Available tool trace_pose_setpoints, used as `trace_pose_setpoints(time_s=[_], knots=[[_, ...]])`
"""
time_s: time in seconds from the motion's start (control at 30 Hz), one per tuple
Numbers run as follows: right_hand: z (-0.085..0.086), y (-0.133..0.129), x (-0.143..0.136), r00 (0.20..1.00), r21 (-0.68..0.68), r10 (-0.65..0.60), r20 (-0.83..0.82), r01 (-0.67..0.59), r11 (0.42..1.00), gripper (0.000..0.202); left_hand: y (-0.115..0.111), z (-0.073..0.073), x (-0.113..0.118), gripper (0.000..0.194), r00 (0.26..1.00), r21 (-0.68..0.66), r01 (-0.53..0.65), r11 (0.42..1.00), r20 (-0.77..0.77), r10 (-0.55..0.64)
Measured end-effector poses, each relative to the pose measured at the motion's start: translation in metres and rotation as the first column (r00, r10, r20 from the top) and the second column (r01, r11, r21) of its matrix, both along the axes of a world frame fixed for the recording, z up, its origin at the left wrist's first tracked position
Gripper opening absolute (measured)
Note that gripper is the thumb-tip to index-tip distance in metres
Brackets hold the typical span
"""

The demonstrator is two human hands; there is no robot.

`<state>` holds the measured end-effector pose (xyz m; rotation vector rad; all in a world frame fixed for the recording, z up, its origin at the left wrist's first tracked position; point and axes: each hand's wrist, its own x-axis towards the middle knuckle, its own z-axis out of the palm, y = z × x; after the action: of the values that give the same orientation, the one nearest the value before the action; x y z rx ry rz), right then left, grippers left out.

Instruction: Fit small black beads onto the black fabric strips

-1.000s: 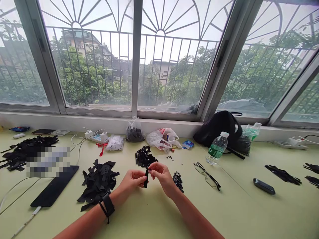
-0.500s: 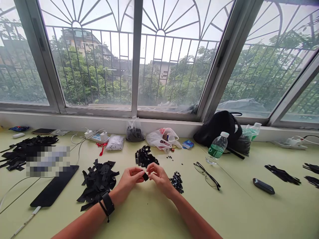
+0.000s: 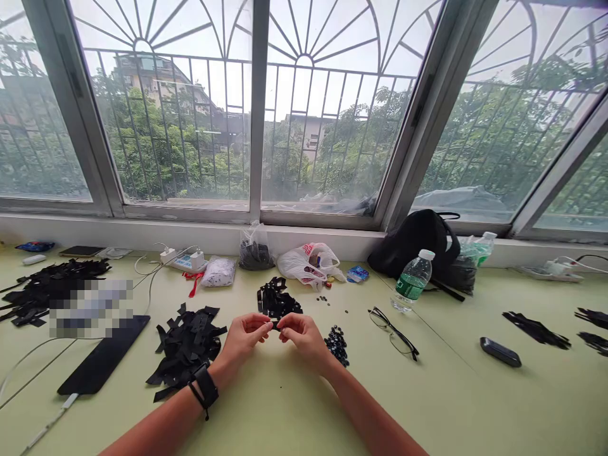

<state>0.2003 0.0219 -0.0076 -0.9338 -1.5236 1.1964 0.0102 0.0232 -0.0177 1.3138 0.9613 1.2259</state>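
Left hand (image 3: 244, 340) and right hand (image 3: 304, 339) pinch 1 strip (image 3: 275, 325) between them. It seems parallel to the surface's (image 3: 285, 415) back edge.

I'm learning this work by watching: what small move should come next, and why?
I'd probably press the black strip gently: the left hand and right hand appear to pinch it from both sides, close together, so pressure seems easy to apply.

Soft daylight through broad windows (image 3: 259, 114)
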Motion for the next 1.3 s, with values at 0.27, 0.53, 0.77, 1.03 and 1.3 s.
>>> trace_pose_setpoints(time_s=[0.27, 0.53, 0.77, 1.03, 1.3], knots=[[-0.006, 0.006, 0.007, 0.943, 0.051, -0.21, 0.257, 0.204, 0.978, 0.018, -0.001, 0.001, -0.003, 0.035, 0.973, 0.161, -0.129, 0.978, -0.17, 0.157], [-0.002, -0.003, 0.012, 0.764, 0.471, -0.443, 0.47, 0.207, 0.857, 0.017, -0.011, 0.006, 0.002, 0.022, 0.945, 0.234, -0.008, 0.972, -0.316, 0.084], [0.0, -0.012, 0.005, 0.633, 0.523, -0.353, 0.689, -0.097, 0.847, 0.012, -0.023, 0.016, 0.005, 0.019, 0.915, 0.261, 0.096, 0.961, -0.403, 0.018], [-0.001, -0.009, 0.009, 0.619, 0.558, -0.387, 0.683, -0.1, 0.824, 0.017, -0.027, 0.019, 0.0, 0.013, 0.815, 0.345, 0.177, 0.922, -0.577, 0.059], [0.014, -0.002, 0.031, 0.615, 0.602, -0.533, 0.581, 0.116, 0.79, 0.008, -0.018, 0.038, -0.04, 0.018, 0.59, 0.446, 0.19, 0.875, -0.764, 0.261]])
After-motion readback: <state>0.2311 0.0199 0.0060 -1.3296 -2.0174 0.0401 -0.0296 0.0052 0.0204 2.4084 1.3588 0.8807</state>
